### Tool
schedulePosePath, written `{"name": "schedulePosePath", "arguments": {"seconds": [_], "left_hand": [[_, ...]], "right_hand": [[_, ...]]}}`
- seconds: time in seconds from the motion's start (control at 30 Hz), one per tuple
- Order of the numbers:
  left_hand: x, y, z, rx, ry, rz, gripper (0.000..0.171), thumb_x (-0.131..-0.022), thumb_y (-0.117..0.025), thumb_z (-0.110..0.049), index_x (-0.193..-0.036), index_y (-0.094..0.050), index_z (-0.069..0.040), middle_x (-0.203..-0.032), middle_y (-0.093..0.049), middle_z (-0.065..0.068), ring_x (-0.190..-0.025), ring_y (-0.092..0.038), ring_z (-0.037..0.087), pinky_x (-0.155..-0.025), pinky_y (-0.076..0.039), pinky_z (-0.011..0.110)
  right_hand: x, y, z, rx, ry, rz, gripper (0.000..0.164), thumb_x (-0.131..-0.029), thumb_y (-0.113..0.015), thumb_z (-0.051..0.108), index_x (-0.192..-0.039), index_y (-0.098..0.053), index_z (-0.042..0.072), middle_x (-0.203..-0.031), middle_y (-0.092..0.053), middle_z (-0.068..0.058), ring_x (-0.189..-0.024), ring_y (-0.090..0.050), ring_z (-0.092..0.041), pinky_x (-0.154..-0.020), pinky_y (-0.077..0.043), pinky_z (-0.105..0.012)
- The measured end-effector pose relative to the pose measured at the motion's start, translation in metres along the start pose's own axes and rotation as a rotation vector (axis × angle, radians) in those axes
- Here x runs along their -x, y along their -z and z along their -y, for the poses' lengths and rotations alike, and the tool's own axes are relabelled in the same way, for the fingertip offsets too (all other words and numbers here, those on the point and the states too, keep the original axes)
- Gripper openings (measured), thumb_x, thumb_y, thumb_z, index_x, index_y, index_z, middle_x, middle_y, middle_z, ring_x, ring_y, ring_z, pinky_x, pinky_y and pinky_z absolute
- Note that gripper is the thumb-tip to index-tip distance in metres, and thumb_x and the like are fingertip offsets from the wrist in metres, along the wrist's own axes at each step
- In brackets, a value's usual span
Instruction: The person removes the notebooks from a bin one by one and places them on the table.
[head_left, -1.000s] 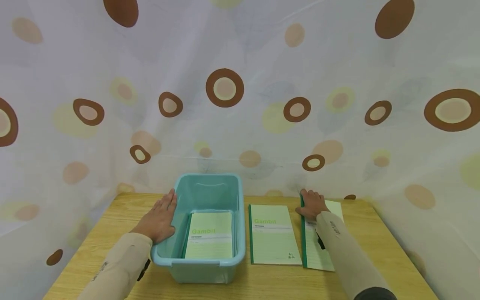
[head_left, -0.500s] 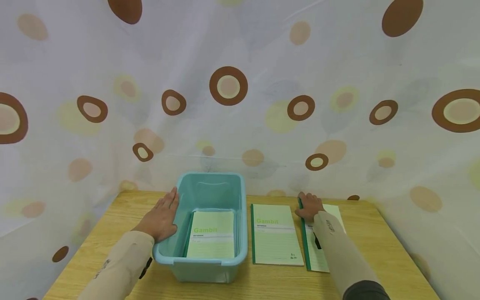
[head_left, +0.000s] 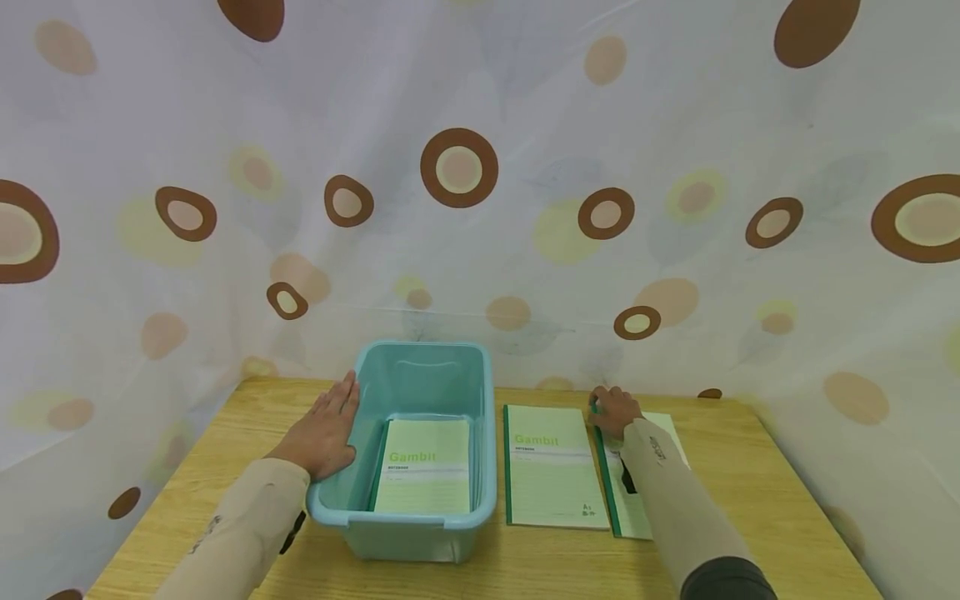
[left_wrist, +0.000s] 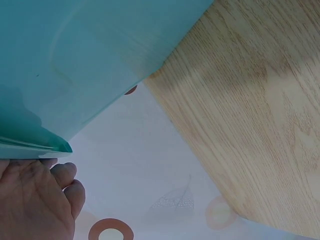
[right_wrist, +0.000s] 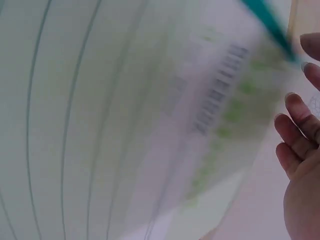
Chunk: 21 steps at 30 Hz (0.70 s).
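One left hand (head_left: 321,432), straight-fingered on blue plastic tub (head_left: 408,543) — likely steadying; right hand (head_left: 615,412) bent at pale, green-spined notebook (head_left: 628,510) — hold unclear.

I'm reading "Gambit" over "NOTEBOOK" on the tub notebook (head_left: 422,479), same again on the middle notebook (head_left: 555,475), whose corner mark starts with "A"; now blurry "NOTEBOOK" on the rightmost notebook (right_wrist: 125,120); my sleeve (head_left: 240,525) lettering's illegible.
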<state>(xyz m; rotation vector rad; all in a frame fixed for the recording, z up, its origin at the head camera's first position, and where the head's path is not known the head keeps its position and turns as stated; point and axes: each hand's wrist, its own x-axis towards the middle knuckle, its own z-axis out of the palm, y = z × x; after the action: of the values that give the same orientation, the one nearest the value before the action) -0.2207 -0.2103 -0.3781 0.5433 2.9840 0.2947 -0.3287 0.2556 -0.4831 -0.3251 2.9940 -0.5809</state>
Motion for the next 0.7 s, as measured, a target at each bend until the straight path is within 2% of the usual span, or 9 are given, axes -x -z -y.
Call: {"name": "schedulePosePath", "arguments": {"seconds": [0.13, 0.33, 0.5, 0.7], "left_hand": [[0.000, -0.001, 0.000, 0.000, -0.003, -0.008, 0.079, -0.079, -0.050, -0.008, -0.147, -0.015, 0.015, -0.157, -0.007, 0.029, -0.143, -0.011, 0.045, -0.115, -0.014, 0.056], [0.000, 0.000, 0.001, -0.004, 0.000, -0.003, 0.079, -0.080, -0.050, -0.009, -0.147, -0.015, 0.015, -0.157, -0.006, 0.029, -0.143, -0.011, 0.045, -0.115, -0.013, 0.056], [0.001, 0.000, 0.000, -0.002, -0.001, -0.004, 0.079, -0.080, -0.050, -0.009, -0.147, -0.015, 0.015, -0.157, -0.007, 0.029, -0.143, -0.011, 0.046, -0.115, -0.014, 0.056], [0.001, 0.000, 0.000, -0.002, -0.002, 0.000, 0.079, -0.080, -0.049, -0.009, -0.147, -0.015, 0.015, -0.157, -0.007, 0.029, -0.143, -0.011, 0.045, -0.115, -0.014, 0.055]], "right_hand": [[0.002, 0.001, 0.002, -0.023, -0.018, 0.023, 0.032, -0.094, -0.056, 0.020, -0.117, -0.054, -0.001, -0.109, -0.052, -0.027, -0.096, -0.051, -0.043, -0.084, -0.041, -0.060], [0.001, -0.003, 0.000, -0.026, -0.052, 0.025, 0.035, -0.093, -0.056, 0.024, -0.119, -0.055, 0.001, -0.111, -0.054, -0.024, -0.098, -0.051, -0.041, -0.085, -0.039, -0.062], [0.003, -0.004, 0.003, -0.010, -0.056, 0.008, 0.035, -0.093, -0.055, 0.024, -0.120, -0.055, 0.003, -0.108, -0.056, -0.021, -0.096, -0.052, -0.038, -0.084, -0.040, -0.060], [0.010, 0.000, 0.019, -0.052, -0.031, -0.042, 0.036, -0.090, -0.059, 0.021, -0.119, -0.056, 0.000, -0.109, -0.056, -0.024, -0.097, -0.053, -0.041, -0.084, -0.038, -0.065]]}}
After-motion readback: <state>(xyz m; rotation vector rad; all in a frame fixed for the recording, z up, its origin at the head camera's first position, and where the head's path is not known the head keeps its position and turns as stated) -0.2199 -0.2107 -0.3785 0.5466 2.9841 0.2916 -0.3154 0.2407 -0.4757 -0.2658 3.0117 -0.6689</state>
